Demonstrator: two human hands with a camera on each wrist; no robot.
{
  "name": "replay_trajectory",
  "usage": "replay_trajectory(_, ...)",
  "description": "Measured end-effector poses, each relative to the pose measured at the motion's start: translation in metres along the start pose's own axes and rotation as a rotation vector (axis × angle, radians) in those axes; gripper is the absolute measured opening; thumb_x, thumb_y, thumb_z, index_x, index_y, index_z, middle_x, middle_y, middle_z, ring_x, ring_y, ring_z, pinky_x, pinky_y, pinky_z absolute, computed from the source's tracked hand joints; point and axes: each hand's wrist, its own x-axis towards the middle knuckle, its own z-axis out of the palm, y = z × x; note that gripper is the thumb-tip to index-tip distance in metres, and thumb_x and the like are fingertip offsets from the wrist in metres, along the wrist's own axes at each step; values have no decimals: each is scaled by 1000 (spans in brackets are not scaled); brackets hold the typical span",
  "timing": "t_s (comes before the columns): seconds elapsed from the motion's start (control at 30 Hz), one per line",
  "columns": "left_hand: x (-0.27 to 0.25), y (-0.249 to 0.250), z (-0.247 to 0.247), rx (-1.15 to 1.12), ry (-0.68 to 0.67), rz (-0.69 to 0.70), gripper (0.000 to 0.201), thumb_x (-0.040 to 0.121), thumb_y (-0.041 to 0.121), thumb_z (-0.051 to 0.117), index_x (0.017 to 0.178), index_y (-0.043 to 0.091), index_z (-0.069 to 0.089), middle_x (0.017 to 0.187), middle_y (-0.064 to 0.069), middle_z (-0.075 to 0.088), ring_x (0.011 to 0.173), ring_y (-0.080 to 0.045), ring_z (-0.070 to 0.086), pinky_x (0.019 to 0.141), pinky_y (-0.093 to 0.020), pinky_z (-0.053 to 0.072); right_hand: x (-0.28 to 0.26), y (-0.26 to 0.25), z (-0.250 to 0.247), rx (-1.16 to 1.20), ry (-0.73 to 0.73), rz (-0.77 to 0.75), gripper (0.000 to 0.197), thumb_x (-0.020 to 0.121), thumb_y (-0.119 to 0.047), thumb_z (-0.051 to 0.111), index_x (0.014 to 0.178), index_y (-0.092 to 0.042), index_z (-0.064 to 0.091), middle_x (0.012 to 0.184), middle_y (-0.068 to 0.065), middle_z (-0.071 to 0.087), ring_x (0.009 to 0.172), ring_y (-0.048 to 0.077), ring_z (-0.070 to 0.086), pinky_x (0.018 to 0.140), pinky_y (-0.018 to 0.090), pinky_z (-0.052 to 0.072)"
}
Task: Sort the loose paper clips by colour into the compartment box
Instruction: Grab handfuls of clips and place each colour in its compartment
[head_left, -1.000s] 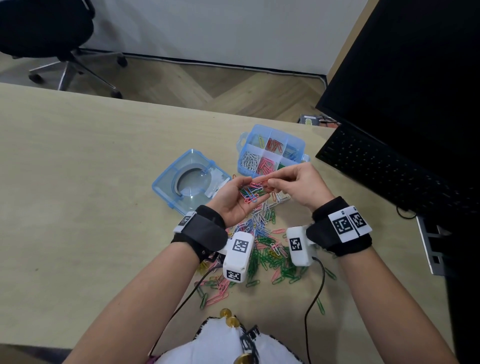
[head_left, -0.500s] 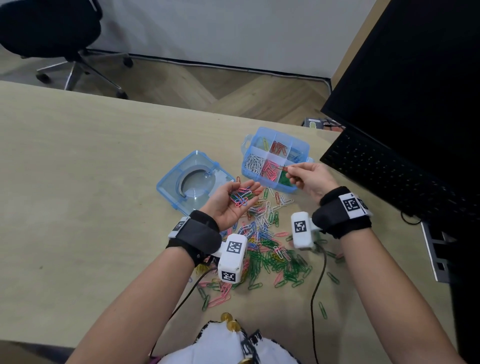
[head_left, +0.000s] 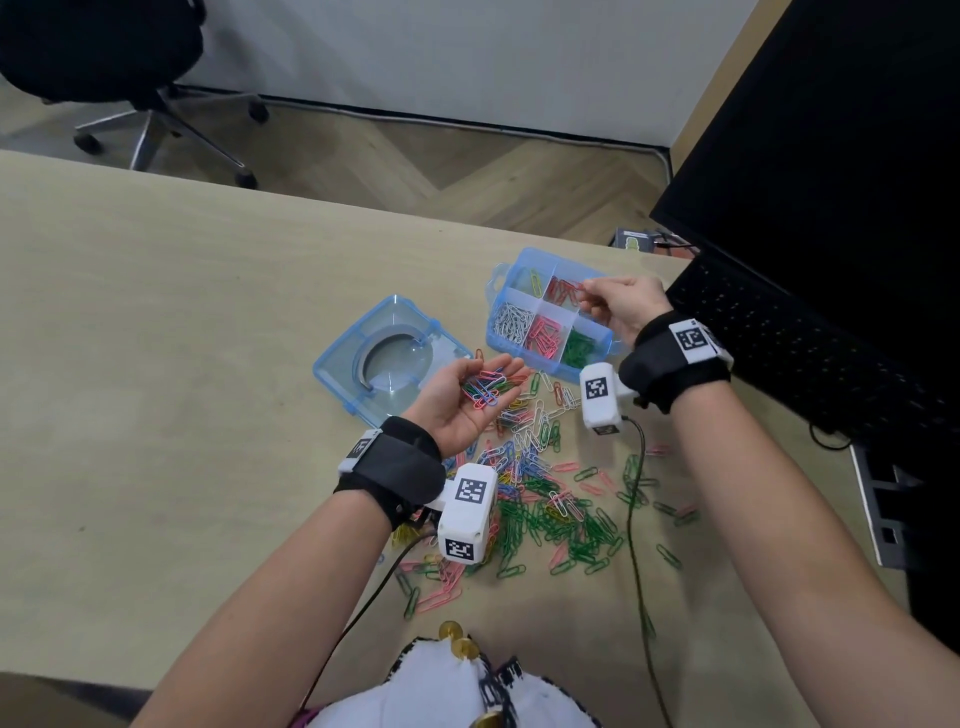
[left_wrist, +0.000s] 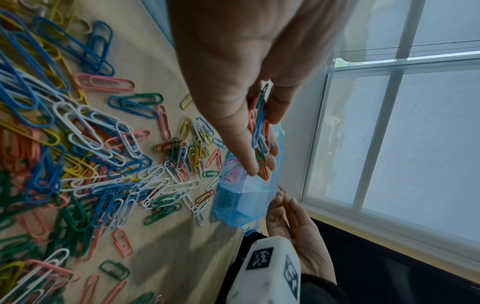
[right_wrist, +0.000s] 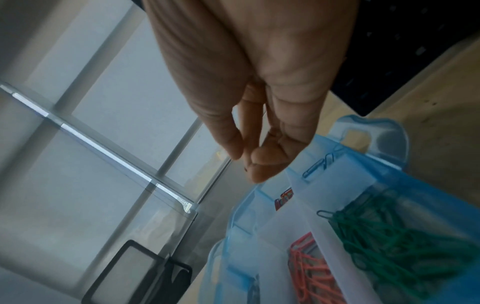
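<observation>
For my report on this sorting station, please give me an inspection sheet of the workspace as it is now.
Surface: beige desk.
Job's things: compartment box holds white, pink, red, green, yellow clips; loose paper clips piled on the desk.
Clutter: box lid left of the box.
Grips: left hand cups mixed clips; right hand pinches a red clip over the box.
Cables: black cable crosses the pile.
Surroundings: keyboard, monitor, office chair.
</observation>
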Motion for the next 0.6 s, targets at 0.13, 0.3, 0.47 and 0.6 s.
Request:
replay_trajectory(0.13,2,2,-1,-12,-7,-4,36,101,13,32,97,-6,62,89,-20,71,76,-27,72,92,-41,47,0,1,-8,216,-123,104,17,95,5,40,102,6,56,85,13,65,75,20,64,59,15,53)
replay_trajectory(0.3,3,1,-1,-6,-14,2,36,100,12,32,97,-7,62,92,-21,71,81,-28,72,89,-41,49,-12,14,-23,334,-149,25,24,91,16,44,102,4,61,76,6,73,74,18,71,68,18,56)
replay_trajectory(0.47,3,-2,1,13,-19,-7,36,100,11,32,98,-8,62,95,-22,69,96,-30,65,95,-40,47,-18,20,-33,104,-71,-104,25,87,15,53,111,9,59,86,11,69,63,9,70,68,17,56)
replay_trajectory(0.6,5,-3,-1,12,-24,-17,35,100,11,34,98,-8,62,95,-23,70,99,-31,64,105,-40,42,-22,22,-34,-292,-134,-122,31,86,13,57,116,8,58,94,15,68,53,6,67,57,16,53)
